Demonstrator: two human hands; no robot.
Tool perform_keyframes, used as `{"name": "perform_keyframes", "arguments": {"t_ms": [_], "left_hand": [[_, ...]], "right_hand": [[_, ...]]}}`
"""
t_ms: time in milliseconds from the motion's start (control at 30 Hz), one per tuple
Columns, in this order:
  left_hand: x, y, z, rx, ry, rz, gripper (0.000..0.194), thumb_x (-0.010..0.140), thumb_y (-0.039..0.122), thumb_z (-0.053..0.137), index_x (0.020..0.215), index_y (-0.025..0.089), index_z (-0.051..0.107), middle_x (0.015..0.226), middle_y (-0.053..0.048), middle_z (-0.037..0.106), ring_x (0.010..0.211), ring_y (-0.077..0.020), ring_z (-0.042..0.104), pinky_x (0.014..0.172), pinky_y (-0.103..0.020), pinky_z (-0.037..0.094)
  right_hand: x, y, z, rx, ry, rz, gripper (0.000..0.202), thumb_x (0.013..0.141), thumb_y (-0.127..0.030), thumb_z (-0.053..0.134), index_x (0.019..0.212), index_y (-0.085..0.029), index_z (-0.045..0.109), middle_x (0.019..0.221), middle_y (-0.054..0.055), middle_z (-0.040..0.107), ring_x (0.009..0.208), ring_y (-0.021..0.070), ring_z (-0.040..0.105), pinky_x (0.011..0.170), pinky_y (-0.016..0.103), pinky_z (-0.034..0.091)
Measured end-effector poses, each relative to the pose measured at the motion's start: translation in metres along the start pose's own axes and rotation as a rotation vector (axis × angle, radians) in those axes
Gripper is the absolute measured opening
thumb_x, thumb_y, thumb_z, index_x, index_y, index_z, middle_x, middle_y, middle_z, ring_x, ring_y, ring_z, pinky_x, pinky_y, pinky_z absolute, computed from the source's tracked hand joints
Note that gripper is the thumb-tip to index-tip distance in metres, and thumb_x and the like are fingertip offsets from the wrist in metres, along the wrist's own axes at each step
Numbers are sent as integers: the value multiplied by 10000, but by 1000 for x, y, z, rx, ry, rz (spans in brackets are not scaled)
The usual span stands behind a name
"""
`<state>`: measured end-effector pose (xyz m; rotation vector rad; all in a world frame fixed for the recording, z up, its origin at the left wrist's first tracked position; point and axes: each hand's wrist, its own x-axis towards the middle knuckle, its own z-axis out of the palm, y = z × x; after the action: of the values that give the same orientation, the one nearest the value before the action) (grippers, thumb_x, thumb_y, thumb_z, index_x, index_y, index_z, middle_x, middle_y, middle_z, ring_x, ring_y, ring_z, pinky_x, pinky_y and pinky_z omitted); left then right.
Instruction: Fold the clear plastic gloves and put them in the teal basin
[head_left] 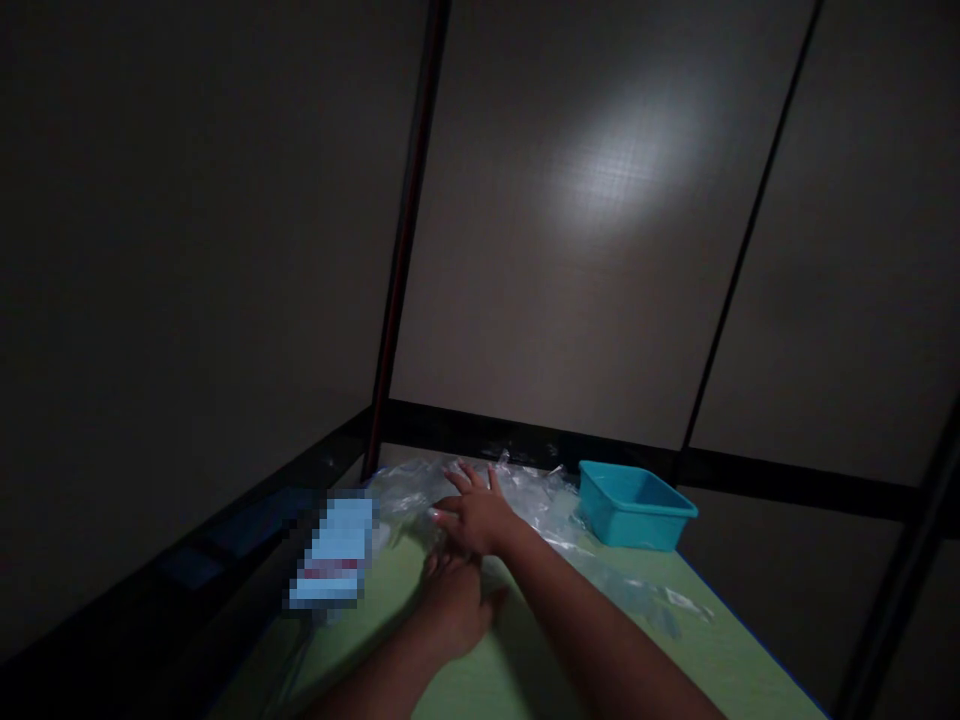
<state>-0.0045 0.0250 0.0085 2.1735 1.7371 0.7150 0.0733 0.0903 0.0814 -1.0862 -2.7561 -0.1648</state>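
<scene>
Clear plastic bags lie crumpled across the far part of the green table top. My right hand reaches over them, open, with its fingers spread and nothing seen between them. Just below and nearer to me is my left hand, low over the table, its thumb held out to the side. The right hand partly covers the left fingertips, which point toward the plastic; the hand looks open. Whether either hand presses on the plastic is hard to see in the dim light.
A turquoise plastic basket stands at the table's right edge. On the left lies a pale blue packet, blurred out. A loose strip of clear plastic stretches toward the right edge. Dark panelled walls rise behind and to the left.
</scene>
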Motion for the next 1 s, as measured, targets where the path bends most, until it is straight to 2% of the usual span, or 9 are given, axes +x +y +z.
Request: {"name": "perform_keyframes", "arguments": {"t_ms": [133,300,367,500,567,633,733,800,1000], "left_hand": [[0,-2,1,73,17,0,693,737,456,459,1351,149,363,1424,-102,303,1343,-312,73,1072,-458,40],[1,-2,3,127,81,4,685,774,478,406,1360,130,338,1454,-130,214,1347,-283,86,1067,-464,81],[1,0,2,131,104,-10,702,786,495,396,1375,125,302,1470,-132,142,1352,-271,27,1064,-472,85],[3,2,1,146,154,-6,711,816,496,367,1402,122,219,1482,-91,32,1347,-232,-72,1075,-447,48],[5,1,1,142,191,-17,705,821,473,373,1407,124,197,1482,-78,2,1344,-230,-88,1075,-447,45],[7,1,2,117,236,-22,707,820,444,389,1411,117,177,1481,-80,-16,1343,-233,-94,1072,-449,62],[9,1,3,48,304,25,751,799,418,447,1412,96,156,1483,-92,-23,1345,-233,-88,1073,-427,92],[9,2,5,-12,327,89,811,754,417,521,1412,113,159,1487,-89,-8,1350,-239,-65,1078,-416,99],[3,7,13,-410,271,266,834,704,323,613,1406,200,179,1464,-87,195,1328,-256,180,1070,-396,189]], "right_hand": [[23,-3,35,6,-89,130,504,870,-507,316,1211,-203,529,1412,106,320,1344,281,64,989,610,-80],[22,19,24,131,181,209,543,876,-446,319,1348,-179,338,1437,93,262,1338,243,133,1011,596,-35],[8,32,-5,183,416,295,553,881,-417,303,1383,-190,252,1460,90,193,1339,237,138,1017,594,14],[-51,43,-80,161,1275,477,587,911,-373,191,1419,-131,25,1481,116,-44,1353,236,-23,1029,563,70],[-85,38,-103,25,1431,423,613,902,-374,240,1420,-155,-5,1483,89,-72,1348,261,-48,1026,571,41],[-112,31,-106,-22,1251,312,591,885,-388,311,1416,-186,146,1478,95,105,1341,301,84,1011,597,27],[-131,28,-83,265,446,115,369,851,-416,435,1138,-253,600,1199,81,574,1137,301,476,986,527,232],[-133,34,-58,532,166,139,358,836,-460,454,904,-220,710,975,84,683,891,276,609,809,414,421],[-116,57,5,1203,532,316,439,774,-532,528,681,-146,716,634,74,673,612,194,605,664,320,436]]}}
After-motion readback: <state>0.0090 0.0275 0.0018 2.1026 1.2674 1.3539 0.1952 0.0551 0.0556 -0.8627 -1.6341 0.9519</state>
